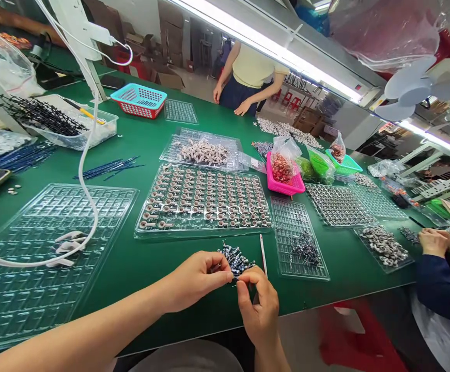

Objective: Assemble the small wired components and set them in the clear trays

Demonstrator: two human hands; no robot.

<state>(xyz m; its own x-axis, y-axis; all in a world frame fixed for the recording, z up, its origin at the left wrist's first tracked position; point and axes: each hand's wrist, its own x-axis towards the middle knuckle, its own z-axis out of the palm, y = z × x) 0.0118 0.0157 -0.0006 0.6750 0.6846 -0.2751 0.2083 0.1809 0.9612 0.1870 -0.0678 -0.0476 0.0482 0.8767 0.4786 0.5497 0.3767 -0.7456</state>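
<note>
My left hand [205, 276] is closed in a pinch at the front of the green table. My right hand [260, 299] pinches just beside it, the fingertips almost meeting. Between them shows a small dark blue part [235, 279], mostly hidden by the fingers. Right behind the fingertips lies a pile of small blue parts with thin leads [237, 258]. A thin white and red stick [263, 253] rests to the right of this pile. Beyond it sits a clear plastic tray [205, 227] filled with rows of round white parts with brownish centres; several slots in its front row hold nothing.
A tray with loose dark parts [306, 248] stands at right, near a pink basket [286, 185]. An empty-slotted tray [54, 206] lies left, crossed by a white cable [89, 194]. Co-workers' hands [437, 242] are at far right and a person [248, 72] stands across.
</note>
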